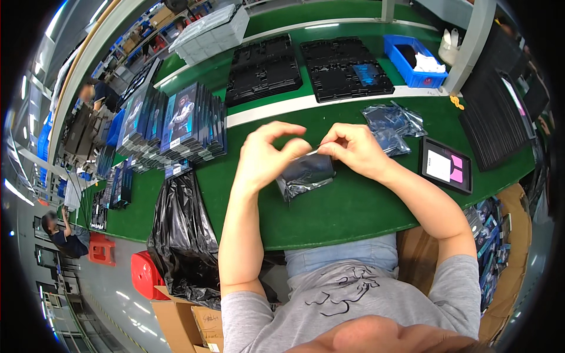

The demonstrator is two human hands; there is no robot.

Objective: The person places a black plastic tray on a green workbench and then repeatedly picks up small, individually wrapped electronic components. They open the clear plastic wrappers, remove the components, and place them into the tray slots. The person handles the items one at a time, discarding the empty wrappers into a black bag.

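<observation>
A dark, flat item in a clear plastic bag [307, 175] lies in front of me at the middle of the green table, tilted, its top edge between my hands. My right hand [356, 152] pinches the bag's upper edge between thumb and fingertips. My left hand [266, 154] is at the opposite side of that edge. Its thumb is pressed on the bag, the index finger arches away, and the other fingers are hidden. Just beyond my right hand lie several more bagged dark items [393, 125]. An open black box [445, 166] with white and pink cards sits to their right.
Stacks of printed boxes [183, 120] stand at the left. Black trays [347, 69] and a blue bin [415, 62] line the back. Black panels [491, 132] lean at the right. A black plastic sheet [182, 217] hangs over the front edge; a carton of packets [491, 247] is beside me.
</observation>
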